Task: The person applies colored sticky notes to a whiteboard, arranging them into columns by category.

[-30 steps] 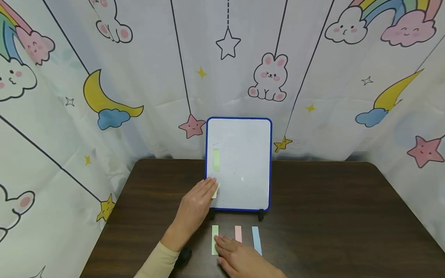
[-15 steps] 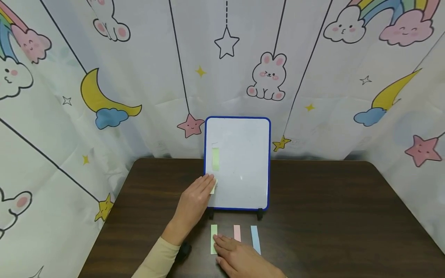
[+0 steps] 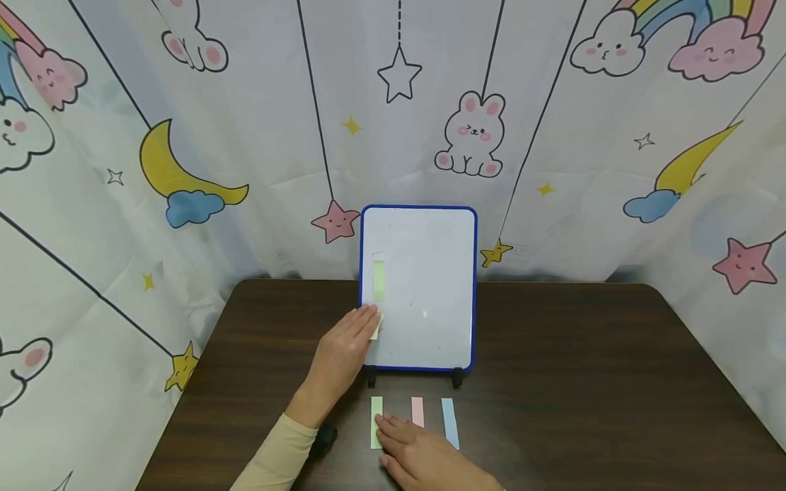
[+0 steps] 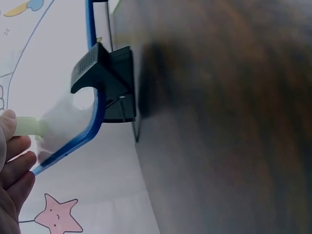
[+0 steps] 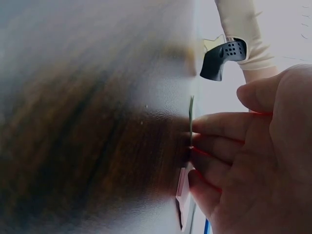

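Observation:
My left hand (image 3: 340, 354) is at the lower left side of an upright whiteboard (image 3: 430, 273) with a blue frame. Between thumb and fingers it pinches a pale green paper strip (image 4: 28, 126), which lies close against the board's face; whether it touches is unclear. Above it, another light green strip (image 3: 379, 281) is on the board. On the table, the fingertips of my right hand (image 3: 417, 453) rest on a green paper strip (image 3: 376, 404). A pink strip (image 3: 417, 411), partly hidden by that hand, and a blue strip (image 3: 451, 423) lie to its right.
Black stand clips (image 4: 114, 83) hold the board's bottom edge on the dark wooden table (image 3: 583, 382). Behind it hangs a white curtain (image 3: 270, 136) printed with rabbits, moons and stars. Something black (image 3: 323, 442) sits at the left wrist.
My left hand has moved slightly up along the board with the strip it pinches. The right hand stays on the green strip. The whole head view has shifted a little.

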`<state>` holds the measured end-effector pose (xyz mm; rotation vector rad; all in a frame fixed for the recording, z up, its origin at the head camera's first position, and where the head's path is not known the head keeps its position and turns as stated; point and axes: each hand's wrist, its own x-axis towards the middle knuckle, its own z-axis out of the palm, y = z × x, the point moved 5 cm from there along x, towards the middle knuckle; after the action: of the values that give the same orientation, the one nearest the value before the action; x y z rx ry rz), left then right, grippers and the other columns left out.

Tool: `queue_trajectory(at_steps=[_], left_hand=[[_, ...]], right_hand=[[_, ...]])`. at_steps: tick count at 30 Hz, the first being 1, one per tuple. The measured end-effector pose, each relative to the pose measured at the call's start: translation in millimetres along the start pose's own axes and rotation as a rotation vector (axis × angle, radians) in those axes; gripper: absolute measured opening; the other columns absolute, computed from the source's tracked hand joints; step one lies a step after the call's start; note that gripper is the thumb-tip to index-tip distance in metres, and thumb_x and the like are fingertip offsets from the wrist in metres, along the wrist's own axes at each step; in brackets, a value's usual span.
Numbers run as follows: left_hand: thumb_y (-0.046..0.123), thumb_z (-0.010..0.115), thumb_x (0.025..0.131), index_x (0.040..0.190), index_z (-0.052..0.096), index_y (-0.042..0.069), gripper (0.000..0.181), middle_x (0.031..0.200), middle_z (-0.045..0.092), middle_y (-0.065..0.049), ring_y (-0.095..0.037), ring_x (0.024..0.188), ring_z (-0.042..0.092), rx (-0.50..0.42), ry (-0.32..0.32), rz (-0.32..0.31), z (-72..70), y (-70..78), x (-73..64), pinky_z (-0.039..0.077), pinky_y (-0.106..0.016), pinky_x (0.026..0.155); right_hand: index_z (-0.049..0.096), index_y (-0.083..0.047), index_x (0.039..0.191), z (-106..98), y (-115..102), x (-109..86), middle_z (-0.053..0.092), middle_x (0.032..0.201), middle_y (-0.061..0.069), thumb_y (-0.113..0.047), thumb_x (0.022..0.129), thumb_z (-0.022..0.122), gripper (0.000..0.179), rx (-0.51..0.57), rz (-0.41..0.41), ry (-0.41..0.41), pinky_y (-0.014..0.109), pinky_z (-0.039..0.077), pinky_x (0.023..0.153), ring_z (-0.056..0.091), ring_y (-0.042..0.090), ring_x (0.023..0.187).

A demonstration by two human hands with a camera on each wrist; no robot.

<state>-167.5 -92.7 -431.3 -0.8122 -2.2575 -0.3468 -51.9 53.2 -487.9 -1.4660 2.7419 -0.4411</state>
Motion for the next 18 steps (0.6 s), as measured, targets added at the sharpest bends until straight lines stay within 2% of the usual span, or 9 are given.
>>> queue_trajectory(at_steps=[7,18], left_hand=[[-0.001,0.078,0.085,0.124,0.072,0.001,0.039,0.127,0.072,-0.013,-0.027,0.120,0.070,0.014,-0.013,0.009,3.4,0.2,-1.2,0.055,-0.041,0.104],[-0.002,0.078,0.085,0.123,0.073,0.003,0.038,0.129,0.072,-0.011,-0.026,0.123,0.068,0.010,-0.019,0.033,3.7,2.2,-3.3,0.053,-0.040,0.107]], right_hand=[[0.060,-0.002,0.140,-0.9,0.4,0.3,0.055,0.150,0.014,-0.032,0.112,0.034,0.049,0.007,-0.002,-0.005,0.035,0.054,0.107,0.058,0.024,0.136],[0.057,-0.003,0.144,0.1,1.7,0.3,0.051,0.153,0.013,-0.036,0.113,0.031,0.052,0.068,0.036,-0.064,0.037,0.054,0.107,0.055,0.024,0.138]])
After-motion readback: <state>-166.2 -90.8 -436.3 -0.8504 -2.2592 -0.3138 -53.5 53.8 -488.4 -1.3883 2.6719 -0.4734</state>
